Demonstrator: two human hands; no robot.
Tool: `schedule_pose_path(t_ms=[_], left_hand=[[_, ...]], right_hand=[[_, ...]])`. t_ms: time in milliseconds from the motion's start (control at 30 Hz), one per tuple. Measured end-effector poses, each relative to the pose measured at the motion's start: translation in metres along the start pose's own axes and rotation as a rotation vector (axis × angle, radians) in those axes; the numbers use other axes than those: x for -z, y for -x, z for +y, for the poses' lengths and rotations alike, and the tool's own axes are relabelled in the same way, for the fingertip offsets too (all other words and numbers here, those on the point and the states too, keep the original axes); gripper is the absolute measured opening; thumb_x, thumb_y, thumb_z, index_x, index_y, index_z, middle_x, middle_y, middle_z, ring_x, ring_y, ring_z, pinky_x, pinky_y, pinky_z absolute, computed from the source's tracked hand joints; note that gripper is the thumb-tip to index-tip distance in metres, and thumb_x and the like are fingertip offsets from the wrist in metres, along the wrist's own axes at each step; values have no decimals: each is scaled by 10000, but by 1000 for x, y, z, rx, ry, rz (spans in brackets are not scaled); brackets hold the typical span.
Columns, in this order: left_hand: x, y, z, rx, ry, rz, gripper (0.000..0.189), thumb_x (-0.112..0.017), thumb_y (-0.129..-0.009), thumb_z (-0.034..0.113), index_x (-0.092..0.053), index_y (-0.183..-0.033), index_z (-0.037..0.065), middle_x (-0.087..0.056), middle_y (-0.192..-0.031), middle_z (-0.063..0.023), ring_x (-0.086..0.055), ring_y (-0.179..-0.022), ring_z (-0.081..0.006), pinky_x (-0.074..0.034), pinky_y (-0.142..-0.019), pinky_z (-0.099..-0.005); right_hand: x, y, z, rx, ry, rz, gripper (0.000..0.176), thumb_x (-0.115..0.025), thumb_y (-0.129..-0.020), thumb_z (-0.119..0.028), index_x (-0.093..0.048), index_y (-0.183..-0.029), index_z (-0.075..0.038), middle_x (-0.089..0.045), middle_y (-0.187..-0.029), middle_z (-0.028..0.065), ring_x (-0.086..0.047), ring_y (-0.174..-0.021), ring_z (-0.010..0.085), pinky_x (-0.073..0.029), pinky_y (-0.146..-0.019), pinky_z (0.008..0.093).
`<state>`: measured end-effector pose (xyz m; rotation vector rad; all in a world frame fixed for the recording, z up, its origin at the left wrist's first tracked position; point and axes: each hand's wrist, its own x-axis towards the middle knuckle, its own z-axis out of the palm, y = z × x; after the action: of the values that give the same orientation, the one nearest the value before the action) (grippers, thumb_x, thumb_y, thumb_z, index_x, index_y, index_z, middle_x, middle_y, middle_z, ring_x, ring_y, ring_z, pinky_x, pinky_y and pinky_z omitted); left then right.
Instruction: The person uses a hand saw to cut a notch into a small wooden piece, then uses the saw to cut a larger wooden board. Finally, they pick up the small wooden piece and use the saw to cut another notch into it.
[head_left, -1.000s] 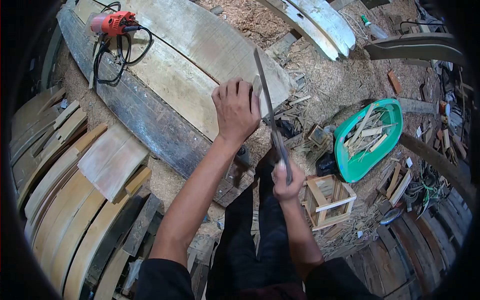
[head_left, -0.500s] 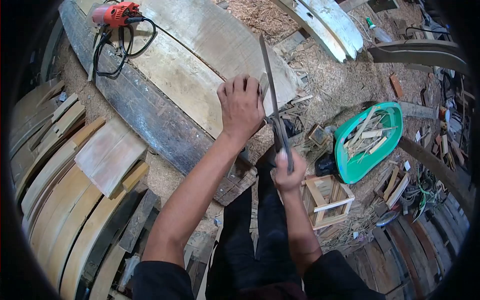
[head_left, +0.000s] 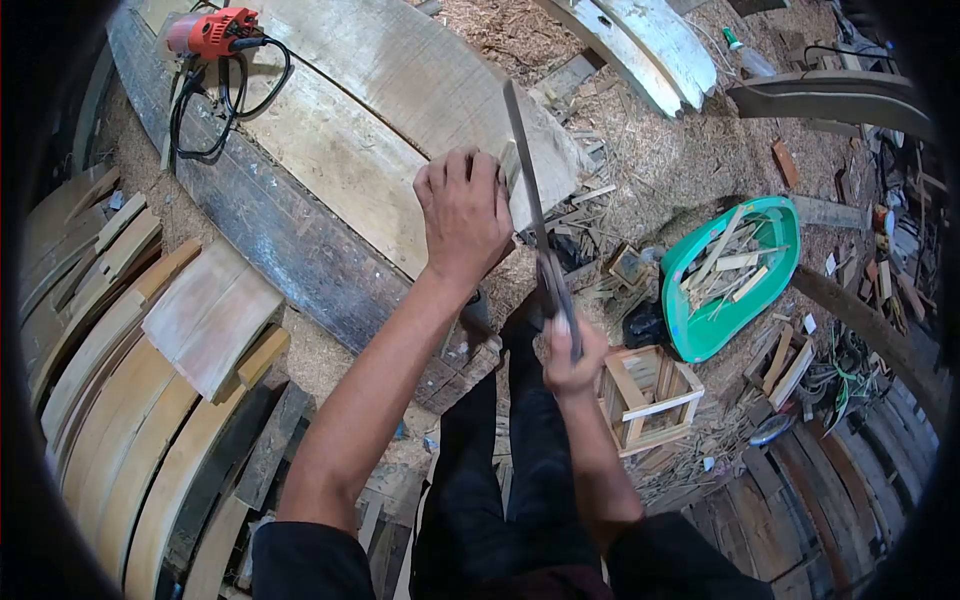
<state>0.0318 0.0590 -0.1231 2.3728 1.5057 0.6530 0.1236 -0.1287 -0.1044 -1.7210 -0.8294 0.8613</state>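
Observation:
My right hand (head_left: 577, 358) is wrapped around the handle of a handsaw (head_left: 530, 175), whose narrow blade points away from me. The blade runs just right of my left hand (head_left: 466, 215), alongside a small wood piece (head_left: 511, 165). My left hand is closed over that piece, fingers curled, at the near end of a wide pale board (head_left: 340, 165). Its palm side and most of the piece are hidden. Where the saw's teeth meet the wood cannot be made out.
An orange power tool (head_left: 215, 33) with a black cord lies on the boards at upper left. A green tub (head_left: 715, 335) of wood scraps stands right, near a small wooden frame (head_left: 650, 400). Curved planks (head_left: 110, 420) are stacked left. Shavings cover the floor.
My right hand and the saw have drawn back slightly toward me. My left hand keeps its place on the wood. The whole view has shifted a little.

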Motion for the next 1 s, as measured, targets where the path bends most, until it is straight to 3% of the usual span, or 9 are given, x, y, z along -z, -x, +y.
schedule_pose_path(t_ms=[100, 233, 367, 433, 500, 567, 767, 900, 1000], left_hand=[[3, 1, -1, 7, -5, -12, 175, -595, -860, 115, -590, -1026, 60, -561, -1075, -133, -501, -1051, -323, -336, -940, -457], [4, 1, 0, 5, 12, -24, 173, -597, -857, 109, -589, -1023, 60, -560, -1077, -135, -500, -1053, -327, -335, -942, -459], [4, -1, 1, 9, -1, -24, 166, -597, -858, 104, -586, -1017, 58, -557, -1080, -139, -497, -1057, -331, -333, -943, -462], [5, 1, 0, 16, 10, -31, 166, -594, -862, 106, -582, -1019, 56, -554, -1085, -141, -494, -1061, -335, -331, -945, -465], [4, 0, 1, 19, 13, -36, 164, -591, -866, 108, -580, -1021, 54, -553, -1090, -142, -493, -1065, -336, -330, -946, -467], [5, -1, 0, 28, 0, -47, 161, -588, -872, 111, -581, -1022, 53, -553, -1094, -141, -492, -1069, -334, -328, -947, -468], [3, 0, 0, 14, 8, -16, 158, -587, -876, 121, -587, -1022, 59, -559, -1096, -143, -494, -1070, -334, -329, -945, -467], [4, 0, 0, 18, 21, -23, 158, -591, -883, 131, -590, -1027, 64, -563, -1099, -142, -497, -1072, -335, -334, -943, -466], [2, 0, -1, 9, 20, -12, 161, -592, -876, 126, -589, -1025, 63, -565, -1097, -139, -498, -1075, -334, -334, -947, -468]], right_hand=[[-15, -33, 2, -64, 10, -16, 300, -607, -919, -204, -503, -697, -32, -420, -518, 33, -434, -447, 114, -345, -443, 306], [5, 18, -2, 6, -38, 15, 281, -604, -913, -193, -515, -697, -37, -447, -529, 55, -483, -444, 154, -369, -453, 317], [-3, -19, -3, 28, 48, -72, 270, -596, -912, -188, -517, -708, -30, -449, -534, 66, -489, -456, 160, -374, -461, 317], [-11, -38, -12, -115, -6, -51, 264, -600, -906, -185, -518, -710, -29, -448, -535, 61, -489, -465, 147, -376, -467, 315], [-5, -11, -2, 24, 23, -20, 257, -602, -911, -188, -535, -727, -21, -443, -547, 30, -446, -488, 109, -357, -472, 305], [4, 30, 10, -47, -79, 39, 257, -601, -916, -198, -542, -739, -21, -437, -546, 27, -435, -479, 114, -351, -468, 300], [-15, -36, -5, -49, -4, -45, 271, -590, -920, -195, -544, -720, -19, -416, -526, 40, -438, -463, 135, -358, -472, 305], [9, 15, 0, 36, 31, -1, 290, -599, -921, -200, -524, -701, -26, -436, -532, 37, -462, -472, 122, -363, -471, 301], [5, 3, -2, 0, 36, -23, 296, -597, -922, -196, -513, -695, -27, -439, -537, 36, -461, -477, 111, -364, -471, 298]])
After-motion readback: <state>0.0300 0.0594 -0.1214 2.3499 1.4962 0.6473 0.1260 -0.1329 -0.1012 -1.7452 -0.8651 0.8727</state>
